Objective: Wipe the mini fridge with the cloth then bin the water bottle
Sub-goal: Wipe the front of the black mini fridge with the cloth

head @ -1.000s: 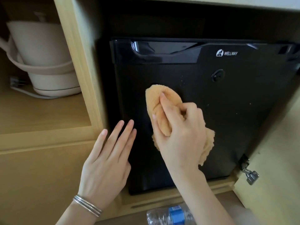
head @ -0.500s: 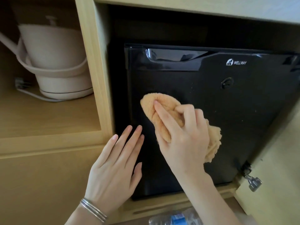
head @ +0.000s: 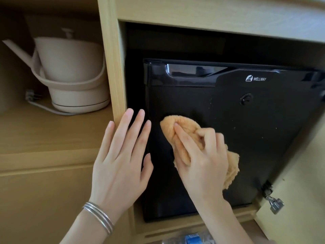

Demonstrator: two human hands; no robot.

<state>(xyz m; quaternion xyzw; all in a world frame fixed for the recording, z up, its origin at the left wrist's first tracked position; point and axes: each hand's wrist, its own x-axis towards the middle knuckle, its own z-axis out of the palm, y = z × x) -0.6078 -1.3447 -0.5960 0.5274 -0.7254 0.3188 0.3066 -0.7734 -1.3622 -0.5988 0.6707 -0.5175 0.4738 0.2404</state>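
Observation:
A black mini fridge with a closed door sits inside a wooden cabinet. My right hand grips a bunched orange cloth and presses it against the left part of the fridge door. My left hand lies flat with straight fingers over the cabinet post and the fridge's left edge. A clear water bottle with a blue label peeks in at the bottom edge, mostly cut off by the frame.
A beige electric kettle with its cord stands on the shelf to the left. A wooden post separates that shelf from the fridge bay. The open cabinet door with a metal hinge is at the right.
My right hand has slid the cloth leftward across the fridge door. My left hand has kept its flat pose beside it. The view has shifted, and less of the bottle shows.

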